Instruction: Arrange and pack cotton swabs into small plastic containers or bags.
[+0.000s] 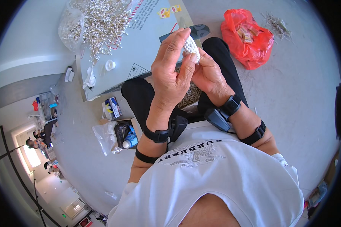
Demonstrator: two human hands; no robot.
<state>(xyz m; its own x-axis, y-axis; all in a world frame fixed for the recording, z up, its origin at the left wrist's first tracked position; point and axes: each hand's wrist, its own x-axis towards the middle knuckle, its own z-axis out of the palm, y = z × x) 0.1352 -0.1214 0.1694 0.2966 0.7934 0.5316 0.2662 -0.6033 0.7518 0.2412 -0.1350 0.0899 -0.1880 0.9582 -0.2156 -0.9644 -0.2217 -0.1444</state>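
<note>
A tight bundle of cotton swabs point(191, 48) with white tips is held up between my two hands over my lap. My left hand point(173, 62) closes on it from the left, its fingers along the far side and the thumb pressed near the bundle's lower end. From below and the right, my right hand point(210, 73) grips the same bundle; its fingertips are partly hidden behind the left hand. Beyond them on the table, a large heap of loose cotton swabs point(106, 22) spills out of a clear plastic bag point(70, 30).
On the table point(140, 49) lie a white tape roll point(110, 65) and crumpled tissue point(89, 78). A container of brownish sticks point(191, 95) sits between my knees. Right, a red bag point(231, 28) holds small packets beside scattered sticks point(278, 26). Left, a box holds a blue bottle point(130, 139).
</note>
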